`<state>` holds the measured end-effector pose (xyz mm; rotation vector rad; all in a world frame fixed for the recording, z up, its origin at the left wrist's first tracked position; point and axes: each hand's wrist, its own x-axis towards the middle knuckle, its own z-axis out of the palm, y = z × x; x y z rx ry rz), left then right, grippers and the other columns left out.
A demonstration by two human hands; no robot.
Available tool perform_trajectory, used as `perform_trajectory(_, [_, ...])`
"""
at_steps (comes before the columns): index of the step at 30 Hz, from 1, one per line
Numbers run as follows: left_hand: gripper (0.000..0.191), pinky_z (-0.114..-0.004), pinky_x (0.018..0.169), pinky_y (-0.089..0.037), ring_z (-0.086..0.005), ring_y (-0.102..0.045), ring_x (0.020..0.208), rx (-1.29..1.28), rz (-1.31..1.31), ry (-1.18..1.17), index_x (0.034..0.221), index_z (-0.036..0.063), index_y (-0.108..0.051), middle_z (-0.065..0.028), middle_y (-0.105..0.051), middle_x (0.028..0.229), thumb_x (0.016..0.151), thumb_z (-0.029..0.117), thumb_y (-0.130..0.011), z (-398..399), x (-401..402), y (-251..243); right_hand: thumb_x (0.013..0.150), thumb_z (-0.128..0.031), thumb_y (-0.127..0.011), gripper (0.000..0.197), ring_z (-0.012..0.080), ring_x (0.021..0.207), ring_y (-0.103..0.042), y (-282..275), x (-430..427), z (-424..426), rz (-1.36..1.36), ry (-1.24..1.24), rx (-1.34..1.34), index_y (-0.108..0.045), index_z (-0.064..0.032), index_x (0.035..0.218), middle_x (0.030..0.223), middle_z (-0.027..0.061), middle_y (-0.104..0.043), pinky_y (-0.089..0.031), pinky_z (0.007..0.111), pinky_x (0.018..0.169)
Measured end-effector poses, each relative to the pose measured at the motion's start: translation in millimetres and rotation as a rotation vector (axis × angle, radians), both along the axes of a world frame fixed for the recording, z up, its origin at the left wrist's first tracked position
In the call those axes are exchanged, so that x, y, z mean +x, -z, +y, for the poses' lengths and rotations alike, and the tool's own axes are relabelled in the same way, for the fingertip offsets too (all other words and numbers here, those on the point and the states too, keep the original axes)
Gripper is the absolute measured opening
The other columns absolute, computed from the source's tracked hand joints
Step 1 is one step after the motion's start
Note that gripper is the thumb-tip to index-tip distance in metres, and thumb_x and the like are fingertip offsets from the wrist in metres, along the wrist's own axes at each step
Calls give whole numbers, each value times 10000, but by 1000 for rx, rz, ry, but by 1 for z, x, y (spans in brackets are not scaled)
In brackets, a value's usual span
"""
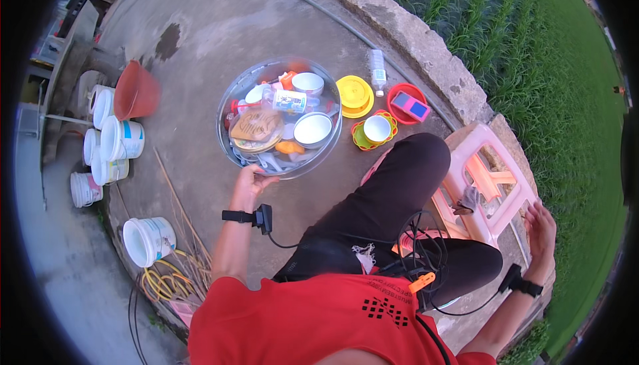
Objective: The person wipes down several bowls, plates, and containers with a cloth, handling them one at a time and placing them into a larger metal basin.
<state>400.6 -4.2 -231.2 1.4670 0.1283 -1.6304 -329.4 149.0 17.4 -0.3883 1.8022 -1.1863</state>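
My left hand (255, 179) grips the near rim of a large round basin (223, 141). The basin is heaped with white bowls (313, 129), a labelled plastic bottle (289, 100), a brown flat item (257, 125), an orange piece (289, 147) and white utensils (269, 161). My right hand (540, 223) is beside the edge of a pink plastic stool (509, 185), its fingers apart and nothing visible in it; whether it touches the stool is unclear. A grey cloth (468, 199) hangs on the stool.
Right of the basin are yellow dishes (355, 95), a plastic bottle (378, 70), a red basin (407, 108) holding a pink-and-blue item, and a white bowl (377, 129) on coloured baskets. White buckets (117, 140) stand left. A stone kerb (424, 40) borders green plants.
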Motion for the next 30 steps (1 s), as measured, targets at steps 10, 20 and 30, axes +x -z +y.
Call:
perform_trajectory(10, [314,-600,774,-572,-454,-624,941,69,-43,-61,984,-126,-540,-280,-605,997,690,-25,-494,2,14,54,978,-115,-505,412,168,931,-655,-37,-21,65,104,132,59,-436,46,1351,1158,126,-624,-557,267,745])
perform_trajectory(20, [270,-576,783,-578,-434,-640,925,-6,-52,7,942,-116,-555,-253,-622,992,697,-18,-493,1,22,75,964,-132,-543,441,173,955,-655,-47,5,61,105,91,6,-431,52,1349,1163,125,-627,-557,263,782])
perform_trajectory(30, [298,-623,871,-517,-412,-620,1005,-32,45,40,998,-66,-550,-199,-630,1037,708,-15,-501,23,37,120,955,-94,-531,388,174,905,-660,-58,40,51,143,196,-22,-478,70,1302,1136,140,-635,-559,264,757])
